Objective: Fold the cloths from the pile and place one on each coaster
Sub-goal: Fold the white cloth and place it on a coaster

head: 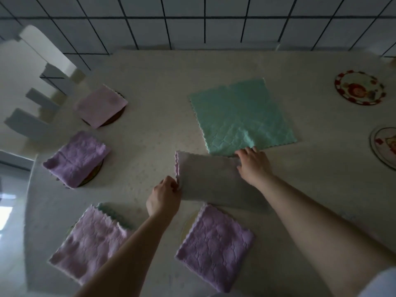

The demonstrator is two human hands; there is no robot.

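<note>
White tiles with dark grout back a pale speckled table (150,133), and at its middle lies a pale lilac cloth (211,179) folded into a long strip. Take that strip as the landmark. At its near left corner the left hand (164,195) pinches the scalloped edge between curled fingers. At its far right end the right hand (254,162) grips the cloth, thumb and fingers curled over the edge. Just beyond the strip, touching its far right corner, a mint green cloth (240,116) lies spread flat and unfolded. Left of the strip, well apart, a folded purple cloth (77,157) and, farther back, a folded pink cloth (100,106) each sit on a dark round coaster (116,118). Nearer than the strip lie two more folded purple cloths, one to the left (90,243) and one just beside its near edge (215,245). Far right of the strip, two bare patterned coasters (360,87) rest near the table's edge.
</note>
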